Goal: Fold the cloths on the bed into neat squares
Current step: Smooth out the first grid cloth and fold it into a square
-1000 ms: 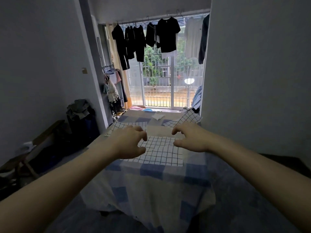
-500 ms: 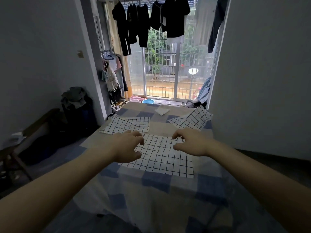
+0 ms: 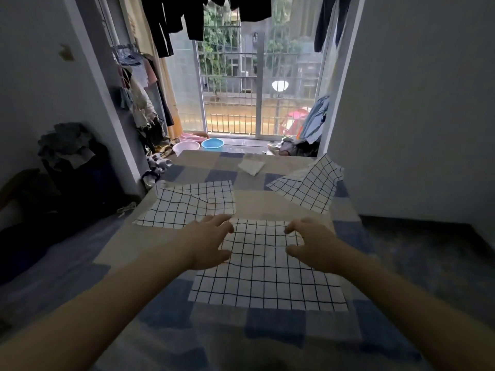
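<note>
A white cloth with a black grid (image 3: 265, 279) lies flat on the bed (image 3: 273, 328), nearest to me. My left hand (image 3: 207, 243) hovers over its far left corner, fingers spread and curled. Over the far right corner is my right hand (image 3: 312, 243), also with fingers apart. Neither hand grips the cloth. A second grid cloth (image 3: 187, 204) lies partly folded at the left. A third grid cloth (image 3: 308, 186) lies rumpled at the bed's right edge. A small white folded cloth (image 3: 251, 167) rests at the far end.
The bed has a blue and beige checked sheet. A wall stands close on the right. Piled clothes and a dark bag (image 3: 72, 167) fill the left floor. Basins (image 3: 213, 144) sit by the barred balcony door, with dark clothes hanging above.
The view has come closer to the bed and tilted down. Both hands have stayed over the near cloth's far corners, fingers spreading a little wider.
</note>
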Tool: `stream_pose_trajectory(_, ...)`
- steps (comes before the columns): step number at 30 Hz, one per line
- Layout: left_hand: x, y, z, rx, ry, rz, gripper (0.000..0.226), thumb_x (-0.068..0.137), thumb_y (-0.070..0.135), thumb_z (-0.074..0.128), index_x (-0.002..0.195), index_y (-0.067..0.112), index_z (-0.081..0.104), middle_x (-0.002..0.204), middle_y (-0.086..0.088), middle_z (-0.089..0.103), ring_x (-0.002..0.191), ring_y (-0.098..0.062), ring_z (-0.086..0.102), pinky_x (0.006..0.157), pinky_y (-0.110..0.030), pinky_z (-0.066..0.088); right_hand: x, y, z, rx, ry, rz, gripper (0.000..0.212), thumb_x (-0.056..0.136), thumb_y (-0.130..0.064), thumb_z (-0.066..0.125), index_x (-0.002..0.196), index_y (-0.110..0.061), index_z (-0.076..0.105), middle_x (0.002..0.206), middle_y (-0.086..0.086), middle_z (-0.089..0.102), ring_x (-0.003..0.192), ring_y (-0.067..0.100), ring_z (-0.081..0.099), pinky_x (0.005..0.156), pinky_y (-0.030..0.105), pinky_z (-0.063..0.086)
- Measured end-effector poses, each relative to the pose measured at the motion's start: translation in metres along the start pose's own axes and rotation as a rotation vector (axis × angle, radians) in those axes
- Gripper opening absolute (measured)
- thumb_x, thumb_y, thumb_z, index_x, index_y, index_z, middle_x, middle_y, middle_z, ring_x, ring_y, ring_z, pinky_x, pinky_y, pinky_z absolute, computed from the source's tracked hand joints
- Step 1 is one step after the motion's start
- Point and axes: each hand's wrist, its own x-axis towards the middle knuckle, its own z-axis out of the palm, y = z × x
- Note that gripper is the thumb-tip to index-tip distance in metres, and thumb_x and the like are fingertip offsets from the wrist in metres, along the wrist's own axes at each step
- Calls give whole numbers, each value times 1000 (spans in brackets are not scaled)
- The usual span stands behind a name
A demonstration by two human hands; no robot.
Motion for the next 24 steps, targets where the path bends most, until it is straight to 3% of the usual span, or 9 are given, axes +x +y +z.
stream_pose_trajectory(4, 39, -14, 62, -33, -17, 29, 63, 94, 53, 44, 148, 28, 24, 161, 8, -5, 147, -17, 13, 111, -44, 29, 17, 38, 46, 27, -60, 130, 54, 89, -32, 63, 138, -24, 42, 149, -1, 30, 134, 16, 32, 107, 30, 32)
stream_pose_trajectory(7, 67, -16, 110, -121, -55, 53, 63, 97, 51, 39, 151, 27, 17, 161, 6, -12, 149, -18, 0, 118, -40, 13, 32, 69, 78, 45, -44, 192, 55, 89, -30, 61, 140, -23, 39, 151, -2, 26, 135, 14, 30, 109, 29, 31)
stream_pose_trajectory(12, 110, -11, 181, -218, -5, 72, 83, 79, 62, 1, 152, 26, 15, 161, 6, -13, 148, -15, -5, 119, -35, 4, 61, 103, 130, 15, -49, 204, 57, 95, -37, 51, 146, -25, 29, 157, -1, 13, 143, 15, 15, 116, 32, 22)
stream_pose_trajectory(15, 138, -3, 211, -274, 52, 85, 72, 88, 57, 8, 152, 26, 18, 159, 9, -11, 148, -14, -4, 121, -38, 5, 88, 118, 156, -18, -18, 186, 56, 96, -38, 47, 147, -23, 28, 159, 1, 12, 144, 15, 13, 118, 31, 19)
stream_pose_trajectory(17, 156, 2, 228, -267, 57, 92, 65, 93, 53, 13, 153, 28, 10, 155, 11, -17, 145, -10, -12, 120, -35, -1, 105, 126, 169, -85, 25, 145, 56, 97, -39, 45, 147, -21, 29, 159, 3, 13, 145, 17, 16, 118, 31, 17)
stream_pose_trajectory(21, 186, 8, 253, -247, 30, 81, 67, 88, 55, -1, 151, 35, -9, 154, 13, -24, 144, -13, -24, 119, -41, -10, 136, 140, 187, -216, 148, 32, 53, 97, -41, 36, 144, -18, 36, 156, 8, 25, 142, 23, 28, 115, 43, 27)
stream_pose_trajectory(24, 196, 4, 268, -236, -8, 58, 66, 86, 62, 1, 145, 42, -19, 154, 14, -29, 142, -15, -31, 117, -50, -14, 148, 155, 198, -241, 61, 61, 62, 94, -50, 14, 152, -27, 14, 161, 1, 7, 148, 16, 6, 120, 42, 9)
